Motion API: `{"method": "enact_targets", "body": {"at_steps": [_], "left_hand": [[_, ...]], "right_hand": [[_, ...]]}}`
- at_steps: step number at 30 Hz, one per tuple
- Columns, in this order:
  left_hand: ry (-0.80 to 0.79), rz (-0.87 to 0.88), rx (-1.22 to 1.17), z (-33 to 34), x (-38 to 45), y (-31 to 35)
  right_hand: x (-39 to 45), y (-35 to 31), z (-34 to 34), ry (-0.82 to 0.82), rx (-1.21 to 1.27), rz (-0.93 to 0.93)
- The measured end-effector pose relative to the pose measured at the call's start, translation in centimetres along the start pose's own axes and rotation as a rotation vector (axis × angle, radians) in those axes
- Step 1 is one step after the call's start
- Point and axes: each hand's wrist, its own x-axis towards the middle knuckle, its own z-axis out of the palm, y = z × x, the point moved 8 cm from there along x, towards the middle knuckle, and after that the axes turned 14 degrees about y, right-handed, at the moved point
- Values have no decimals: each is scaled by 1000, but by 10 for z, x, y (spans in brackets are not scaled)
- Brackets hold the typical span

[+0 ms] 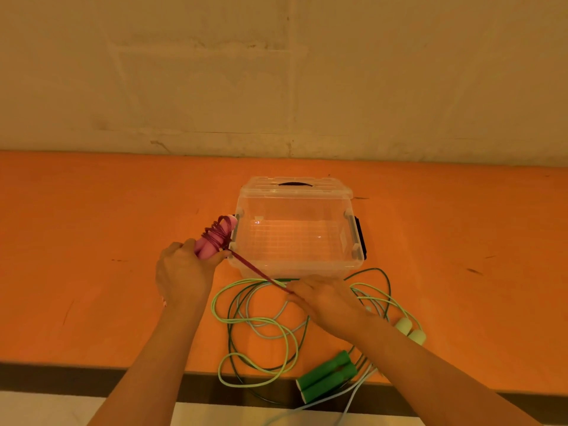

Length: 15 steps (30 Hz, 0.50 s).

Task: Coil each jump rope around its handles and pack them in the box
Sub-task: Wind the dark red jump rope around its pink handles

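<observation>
Head view: left hand (181, 272) grips the pink handles (212, 241), partly wound with dark red rope (255, 270). Right hand (325, 299) pinches that rope's taut free end, in front of the clear box (295, 232) on the orange table (92, 229). Green handles (327, 379) and loose green ropes (258, 321) lie near the table's front edge.

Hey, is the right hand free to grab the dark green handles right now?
Probably not yet: the right hand is pinching the taut pink rope. The dark green handles lie uncovered near that forearm, so nothing else blocks them.
</observation>
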Motion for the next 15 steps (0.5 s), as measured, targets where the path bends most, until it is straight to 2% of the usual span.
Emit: {"method": "enact_targets", "body": {"at_steps": [5,10,13,15], "left_hand": [[-104,146,26,17,-16,13],[-243,281,81,39,-43,31],[-250,441,78,38,-65,59],[-329,499,93,44,-80,73]], "right_hand": [[18,-26,-23,94,170,-132],[30,-9,-53,199,103,-159],[32,-12,-58,221,103,-210],[32,-14,-58,232,110,-237]]}}
